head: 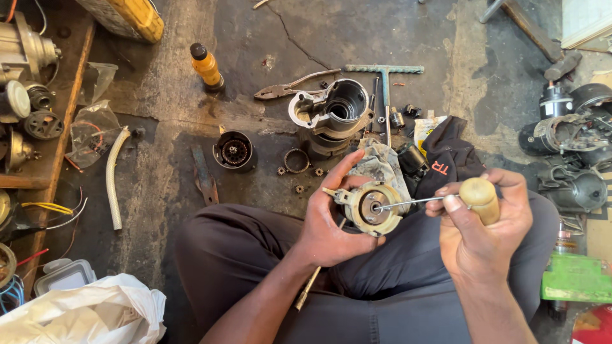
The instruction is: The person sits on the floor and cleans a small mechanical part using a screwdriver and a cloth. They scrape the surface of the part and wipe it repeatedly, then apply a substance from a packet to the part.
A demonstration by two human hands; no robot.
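- While the person sits cross-legged on the stained floor (166,127), the left hand (328,223) cups a round cream-coloured motor end plate (370,205) above the lap, fingers curled around its rim and thumb up along its far edge
- The right hand (484,229) is closed on the pale wooden handle of a screwdriver (479,199), fingers pressed together round it; the thin metal shaft runs left and its tip touches the plate's face near the centre
- The plate sits between the two hands, gripped by the left and met only by the tool tip from the right
- Judging by the layout, dismantling looks well along: the grey motor housing (335,111) stands open beyond the knees, a black cup with a gear (233,151) lies to its left, and small pinions (299,179) are scattered between
- Pliers (290,87) and a T-handled wrench (384,79) lie untouched near the housing
- The plate itself seems unfinished, since the tool is on it
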